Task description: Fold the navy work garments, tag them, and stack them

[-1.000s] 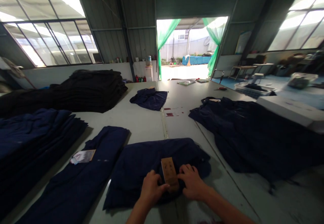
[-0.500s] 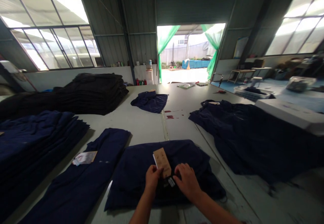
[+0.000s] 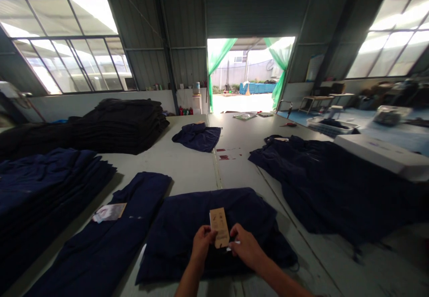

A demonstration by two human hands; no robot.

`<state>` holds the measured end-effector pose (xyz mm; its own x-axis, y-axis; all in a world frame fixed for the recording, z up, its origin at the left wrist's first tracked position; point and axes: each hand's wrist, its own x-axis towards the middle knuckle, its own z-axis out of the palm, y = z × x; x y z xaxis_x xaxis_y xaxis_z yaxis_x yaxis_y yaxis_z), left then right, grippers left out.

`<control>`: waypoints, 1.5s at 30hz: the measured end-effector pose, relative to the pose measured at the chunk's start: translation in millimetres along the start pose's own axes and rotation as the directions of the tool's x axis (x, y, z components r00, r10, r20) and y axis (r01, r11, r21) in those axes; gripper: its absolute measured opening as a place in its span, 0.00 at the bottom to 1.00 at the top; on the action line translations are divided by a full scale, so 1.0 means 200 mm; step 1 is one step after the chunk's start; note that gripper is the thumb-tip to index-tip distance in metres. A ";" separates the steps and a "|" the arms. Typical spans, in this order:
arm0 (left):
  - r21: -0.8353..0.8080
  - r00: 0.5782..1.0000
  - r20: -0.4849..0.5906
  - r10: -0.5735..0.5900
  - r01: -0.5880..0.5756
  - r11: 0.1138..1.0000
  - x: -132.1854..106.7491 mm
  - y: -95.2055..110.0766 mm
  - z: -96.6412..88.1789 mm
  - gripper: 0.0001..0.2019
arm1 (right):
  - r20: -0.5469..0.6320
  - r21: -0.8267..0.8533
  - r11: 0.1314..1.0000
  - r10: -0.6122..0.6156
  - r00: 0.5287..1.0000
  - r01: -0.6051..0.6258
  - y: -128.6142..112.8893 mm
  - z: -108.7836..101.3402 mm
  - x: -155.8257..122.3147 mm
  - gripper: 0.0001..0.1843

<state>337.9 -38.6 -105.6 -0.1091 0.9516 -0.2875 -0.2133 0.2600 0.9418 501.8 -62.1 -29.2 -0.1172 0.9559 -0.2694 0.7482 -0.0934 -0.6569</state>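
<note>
A brown cardboard hang tag (image 3: 219, 226) stands upright between my two hands over a folded navy garment (image 3: 187, 225) on the grey table (image 3: 187, 171). My left hand (image 3: 202, 242) pinches the tag's left edge. My right hand (image 3: 246, 246) is closed at the tag's lower right, fingers pinched on a small white piece (image 3: 234, 243) by the tag's base.
Navy trousers with a paper tag (image 3: 109, 212) lie to the left. Stacks of navy (image 3: 40, 189) and black garments (image 3: 124, 122) fill the left side. A loose navy heap (image 3: 328, 185) and a white box (image 3: 382, 156) lie right. Another navy garment (image 3: 197, 137) sits farther back.
The tag has been lifted from lying flat on the garment to standing upright between my hands. Both hands drew slightly toward me.
</note>
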 end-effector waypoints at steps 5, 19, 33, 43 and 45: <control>-0.068 0.998 0.070 0.001 0.004 0.998 -0.03 0.03 -0.02 0.23 | -0.056 0.039 0.993 -0.108 0.993 0.110 -0.03 -0.06 0.02 0.14; -0.035 0.983 0.180 0.026 -0.020 0.999 -0.06 0.18 0.05 0.26 | 0.028 0.293 0.937 -0.209 0.977 0.192 -0.08 -0.03 -0.03 0.07; 0.083 0.971 0.216 0.102 -0.122 0.989 -0.15 0.28 0.04 0.14 | -0.030 0.243 0.955 -0.166 0.986 0.168 0.01 0.01 0.03 0.07; 0.031 0.997 0.035 -0.063 0.062 0.998 -0.01 0.08 -0.01 0.24 | -0.053 -0.055 0.932 -0.361 0.931 0.358 -0.02 0.00 0.06 0.09; 0.047 0.997 0.026 -0.075 0.074 0.996 0.00 0.07 -0.01 0.25 | -0.045 -0.068 0.924 -0.380 0.924 0.377 -0.03 0.01 0.07 0.12</control>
<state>332.9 -35.0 -92.9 -0.0672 0.9332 -0.3531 -0.1749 0.3374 0.9250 494.4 -48.5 -31.8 -0.3635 0.9310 0.0321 0.6916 0.2929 -0.6602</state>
